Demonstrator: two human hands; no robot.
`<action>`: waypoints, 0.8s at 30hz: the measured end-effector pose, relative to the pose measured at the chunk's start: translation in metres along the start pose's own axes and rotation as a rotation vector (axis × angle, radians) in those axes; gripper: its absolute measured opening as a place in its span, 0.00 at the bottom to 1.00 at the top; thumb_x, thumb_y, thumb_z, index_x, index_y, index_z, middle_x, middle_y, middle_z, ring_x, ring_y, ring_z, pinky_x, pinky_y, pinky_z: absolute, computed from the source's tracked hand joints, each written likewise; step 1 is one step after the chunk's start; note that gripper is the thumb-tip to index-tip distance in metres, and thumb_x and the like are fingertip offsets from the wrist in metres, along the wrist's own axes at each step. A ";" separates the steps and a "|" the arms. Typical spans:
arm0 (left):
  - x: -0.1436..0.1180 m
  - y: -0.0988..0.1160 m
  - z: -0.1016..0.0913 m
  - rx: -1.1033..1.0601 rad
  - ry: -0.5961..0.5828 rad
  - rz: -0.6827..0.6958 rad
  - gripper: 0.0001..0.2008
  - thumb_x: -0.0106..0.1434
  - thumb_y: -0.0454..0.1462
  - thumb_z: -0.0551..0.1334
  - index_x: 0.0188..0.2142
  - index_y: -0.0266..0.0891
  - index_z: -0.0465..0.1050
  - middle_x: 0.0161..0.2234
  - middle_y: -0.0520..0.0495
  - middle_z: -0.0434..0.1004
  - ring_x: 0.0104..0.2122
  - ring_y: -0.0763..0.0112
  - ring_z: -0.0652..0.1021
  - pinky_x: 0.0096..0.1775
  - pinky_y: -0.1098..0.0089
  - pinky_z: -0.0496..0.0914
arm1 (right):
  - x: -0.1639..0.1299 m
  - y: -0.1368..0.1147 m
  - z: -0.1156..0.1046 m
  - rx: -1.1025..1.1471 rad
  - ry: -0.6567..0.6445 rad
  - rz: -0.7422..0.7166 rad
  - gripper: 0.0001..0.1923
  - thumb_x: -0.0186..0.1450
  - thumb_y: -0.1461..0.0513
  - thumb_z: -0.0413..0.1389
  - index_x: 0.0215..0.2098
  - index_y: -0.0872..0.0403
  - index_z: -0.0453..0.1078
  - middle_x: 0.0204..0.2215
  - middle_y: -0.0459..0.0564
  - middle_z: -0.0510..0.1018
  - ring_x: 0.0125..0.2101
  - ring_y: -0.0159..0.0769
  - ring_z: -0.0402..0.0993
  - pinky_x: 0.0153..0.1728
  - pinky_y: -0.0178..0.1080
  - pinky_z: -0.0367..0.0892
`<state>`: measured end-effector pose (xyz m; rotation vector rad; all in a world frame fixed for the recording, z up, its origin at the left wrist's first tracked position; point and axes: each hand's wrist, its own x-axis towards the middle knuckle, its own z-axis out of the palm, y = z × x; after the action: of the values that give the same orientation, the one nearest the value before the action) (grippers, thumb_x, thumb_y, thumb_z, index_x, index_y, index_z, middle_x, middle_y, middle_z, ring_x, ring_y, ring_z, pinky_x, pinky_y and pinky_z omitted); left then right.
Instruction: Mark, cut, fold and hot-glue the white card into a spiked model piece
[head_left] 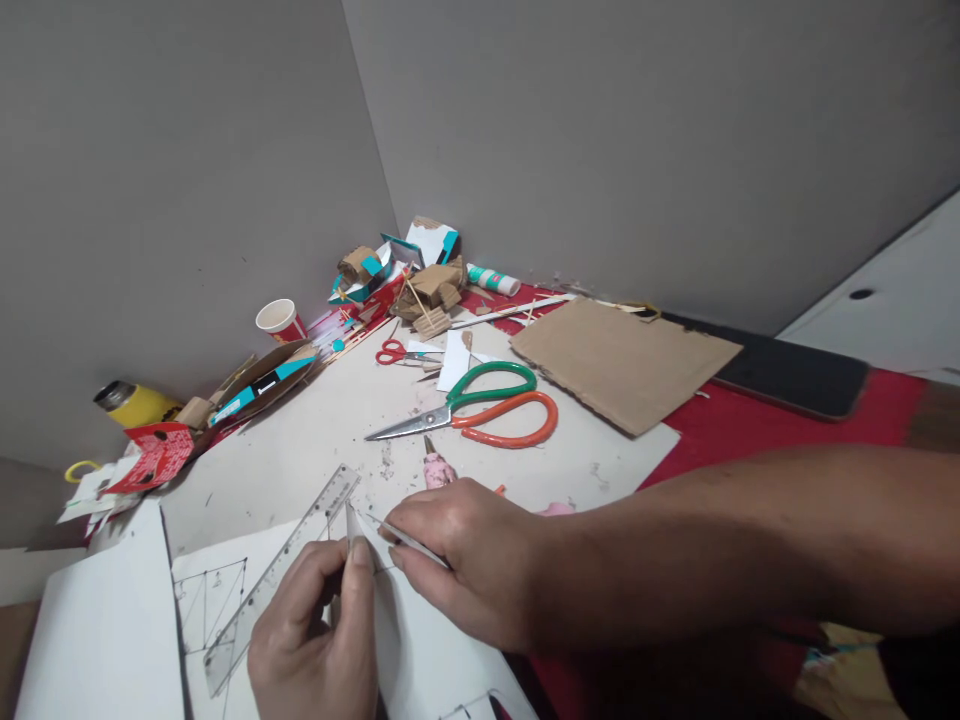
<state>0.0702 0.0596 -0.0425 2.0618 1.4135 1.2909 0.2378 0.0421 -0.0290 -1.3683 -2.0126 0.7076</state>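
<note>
My left hand (319, 630) is closed, pinching the raised edge of a sheet of white card (427, 635) between thumb and fingers. A slim grey metal strip, perhaps a blade (409, 542), is gripped in my right hand (476, 560), its tip close to the pinched edge. Beside my left hand lies a clear plastic ruler (281, 575), slanting across a white sheet with pencil-drawn shapes (206, 605). Just beyond my right hand is a pink-wrapped tool with a pointed metal tip (437, 468). Large scissors (450, 418) with green and orange handles lie further back.
A brown cardboard piece (622, 365) overlaps a dark flat board (795, 375) at right. Small red-handled scissors (391, 352), cardboard scraps (431, 290), a paper cup (279, 320) and a yellow bottle (142, 403) line the grey walls. Another white board (101, 640) lies at left.
</note>
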 end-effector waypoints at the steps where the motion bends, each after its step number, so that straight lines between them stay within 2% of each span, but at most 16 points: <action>1: 0.000 0.000 -0.001 -0.001 -0.006 0.002 0.06 0.57 0.37 0.67 0.24 0.43 0.74 0.21 0.56 0.73 0.19 0.76 0.68 0.22 0.76 0.64 | 0.000 0.000 0.000 -0.007 -0.002 0.006 0.08 0.65 0.67 0.50 0.26 0.55 0.61 0.24 0.47 0.70 0.26 0.33 0.65 0.31 0.35 0.60; 5: 0.001 -0.003 -0.004 0.016 0.015 -0.025 0.06 0.55 0.39 0.68 0.24 0.43 0.75 0.21 0.57 0.74 0.20 0.76 0.70 0.24 0.77 0.66 | -0.001 0.003 0.001 0.033 0.026 -0.011 0.07 0.64 0.66 0.51 0.27 0.55 0.62 0.23 0.46 0.69 0.25 0.32 0.64 0.30 0.34 0.60; 10: 0.000 -0.005 -0.006 0.036 0.021 -0.154 0.06 0.51 0.42 0.70 0.25 0.44 0.79 0.22 0.55 0.78 0.19 0.75 0.72 0.23 0.76 0.69 | 0.001 0.008 0.001 0.135 0.065 -0.032 0.07 0.63 0.65 0.51 0.27 0.56 0.64 0.20 0.44 0.66 0.22 0.30 0.61 0.27 0.33 0.59; 14: 0.002 -0.007 -0.009 -0.018 0.011 -0.242 0.11 0.52 0.46 0.69 0.31 0.43 0.82 0.29 0.50 0.84 0.25 0.67 0.79 0.28 0.71 0.74 | 0.003 0.009 -0.002 0.157 0.099 -0.001 0.06 0.63 0.65 0.52 0.27 0.56 0.66 0.17 0.41 0.63 0.21 0.30 0.58 0.30 0.35 0.59; 17: 0.005 -0.010 -0.013 -0.063 -0.003 -0.259 0.14 0.50 0.48 0.69 0.29 0.42 0.83 0.27 0.48 0.84 0.29 0.60 0.82 0.32 0.67 0.77 | 0.003 0.008 -0.006 0.164 0.088 0.003 0.06 0.63 0.65 0.52 0.28 0.56 0.67 0.19 0.43 0.66 0.23 0.31 0.60 0.32 0.35 0.60; 21: 0.006 -0.008 -0.012 0.011 0.148 -0.305 0.12 0.46 0.47 0.72 0.26 0.42 0.81 0.22 0.51 0.82 0.22 0.67 0.80 0.25 0.75 0.75 | 0.001 0.009 -0.008 0.179 0.097 0.023 0.06 0.63 0.64 0.52 0.30 0.56 0.69 0.20 0.45 0.68 0.24 0.32 0.63 0.30 0.34 0.60; 24: 0.003 -0.004 -0.009 0.107 0.209 -0.267 0.12 0.49 0.48 0.71 0.24 0.43 0.79 0.20 0.53 0.80 0.18 0.72 0.75 0.20 0.77 0.70 | -0.001 0.011 -0.006 0.165 0.113 -0.020 0.06 0.64 0.64 0.52 0.31 0.56 0.69 0.21 0.45 0.69 0.24 0.32 0.64 0.31 0.34 0.60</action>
<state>0.0607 0.0616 -0.0385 1.7644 1.8146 1.3729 0.2492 0.0457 -0.0331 -1.2615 -1.8350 0.7526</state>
